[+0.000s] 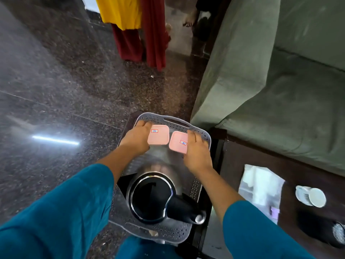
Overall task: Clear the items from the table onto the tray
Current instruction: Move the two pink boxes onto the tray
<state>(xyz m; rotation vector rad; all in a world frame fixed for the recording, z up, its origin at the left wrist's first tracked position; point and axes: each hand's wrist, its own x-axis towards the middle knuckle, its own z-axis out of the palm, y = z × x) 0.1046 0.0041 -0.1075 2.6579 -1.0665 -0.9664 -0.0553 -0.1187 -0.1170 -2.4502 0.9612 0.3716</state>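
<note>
A grey perforated tray (pixel 179 123) rests on a dark stool below me. At its far end lie two pink square lidded boxes. My left hand (pixel 137 138) grips the left pink box (pixel 159 135), and my right hand (pixel 196 152) grips the right pink box (pixel 178 143). A steel kettle (pixel 152 197) with a black lid and handle stands on the near half of the tray, between my forearms.
To the right, a dark table (pixel 261 161) carries a clear plastic bag (pixel 260 189), a white mug (pixel 310 196) on its side and a black object (pixel 324 228). A green sofa (pixel 270 81) lies beyond it. A person in red and yellow clothing (pixel 134 30) stands ahead on the dark floor.
</note>
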